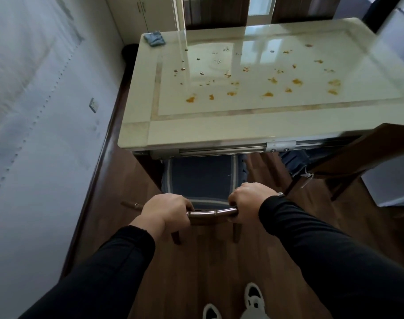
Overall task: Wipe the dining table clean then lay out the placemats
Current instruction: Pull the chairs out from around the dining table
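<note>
Both hands grip a chair's top rail, arms stretched forward.

The left hand (167, 209) and the right hand (250, 199) sit side by side, knuckles up, with fingers curled over the curved rail of the chair back (212, 213) and a short gap between them. Both forearms, in long black sleeves, reach forward and inward from the lower corners. A band shows at the right wrist. The feet, in white shoes, stand below.

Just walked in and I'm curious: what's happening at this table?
A person grips the top rail of a chair with the left hand and right hand; its seat sits partly under the table. The tabletop is still dirty with orange smears and crumbs. A blue cloth lies untouched at the far left corner.
</note>
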